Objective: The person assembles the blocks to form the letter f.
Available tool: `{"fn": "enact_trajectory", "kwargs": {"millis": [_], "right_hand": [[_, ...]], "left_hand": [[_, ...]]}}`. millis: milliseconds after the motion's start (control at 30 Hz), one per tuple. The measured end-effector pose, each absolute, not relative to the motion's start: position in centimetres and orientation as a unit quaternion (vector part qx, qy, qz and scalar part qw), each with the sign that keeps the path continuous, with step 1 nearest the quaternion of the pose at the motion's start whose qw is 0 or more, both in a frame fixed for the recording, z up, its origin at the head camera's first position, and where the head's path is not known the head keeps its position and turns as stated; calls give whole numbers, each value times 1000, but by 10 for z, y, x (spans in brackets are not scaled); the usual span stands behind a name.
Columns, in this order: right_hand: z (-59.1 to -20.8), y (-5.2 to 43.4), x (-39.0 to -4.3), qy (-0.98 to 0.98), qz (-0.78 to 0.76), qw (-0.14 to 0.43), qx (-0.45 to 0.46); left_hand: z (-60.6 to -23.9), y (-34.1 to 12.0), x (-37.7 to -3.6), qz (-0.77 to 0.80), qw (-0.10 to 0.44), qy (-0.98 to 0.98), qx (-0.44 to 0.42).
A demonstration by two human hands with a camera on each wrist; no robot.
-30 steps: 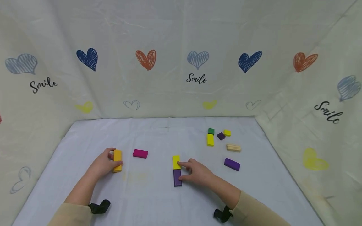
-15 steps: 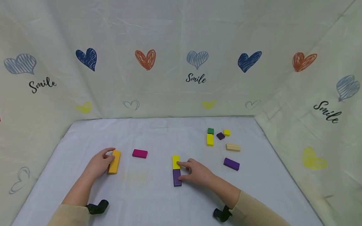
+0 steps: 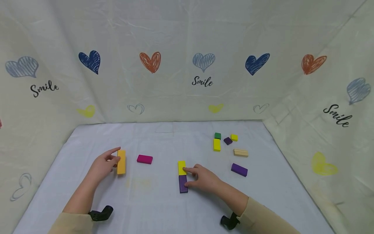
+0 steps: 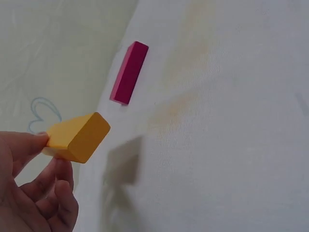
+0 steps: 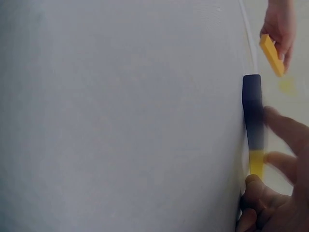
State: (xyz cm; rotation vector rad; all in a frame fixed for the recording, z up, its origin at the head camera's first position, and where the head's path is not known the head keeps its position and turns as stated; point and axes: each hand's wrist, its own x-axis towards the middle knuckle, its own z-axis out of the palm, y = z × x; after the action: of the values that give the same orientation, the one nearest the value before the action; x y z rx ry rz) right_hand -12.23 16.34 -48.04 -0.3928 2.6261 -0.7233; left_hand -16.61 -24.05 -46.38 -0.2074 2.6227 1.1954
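Left hand: left hand (image 3: 103,165) at lower left of the head view pinches the orange block (image 3: 121,161) between thumb and fingers; the left wrist view shows the block lifted clear of the cloth, its shadow below it.
Orange block: long axis running up the frame, left of the magenta block (image 3: 144,159), apart from it.
Right hand: right hand (image 3: 204,177) at lower centre; forefinger tip rests on the yellow block (image 3: 181,167), thumb against the purple block (image 3: 183,183); fingers curled, grasping neither fully.
Yellow and purple blocks: lying end to end, touching, yellow above purple.
Table: white cloth (image 3: 163,208).
Right of centre: green cube (image 3: 217,136), second yellow block (image 3: 217,144), small purple cube (image 3: 228,140), small yellow cube (image 3: 234,137), wooden block (image 3: 241,152), second purple block (image 3: 239,170).
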Motion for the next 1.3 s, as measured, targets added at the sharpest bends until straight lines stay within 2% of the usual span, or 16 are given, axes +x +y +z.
{"fn": "enact_trajectory", "kwargs": {"millis": [467,767,1300], "right_hand": [[-479,163,-123,937,-254,196,-137],[-482,164,-124,937,-254,196,-140],[-483,163,-123,937,-258,200,-125]], "left_hand": [[-460,-204,-186,468,106,875,-58],[-456,-159,-201,495,127,859,-32],[-470,-73,-225,513,127,848,22]]}}
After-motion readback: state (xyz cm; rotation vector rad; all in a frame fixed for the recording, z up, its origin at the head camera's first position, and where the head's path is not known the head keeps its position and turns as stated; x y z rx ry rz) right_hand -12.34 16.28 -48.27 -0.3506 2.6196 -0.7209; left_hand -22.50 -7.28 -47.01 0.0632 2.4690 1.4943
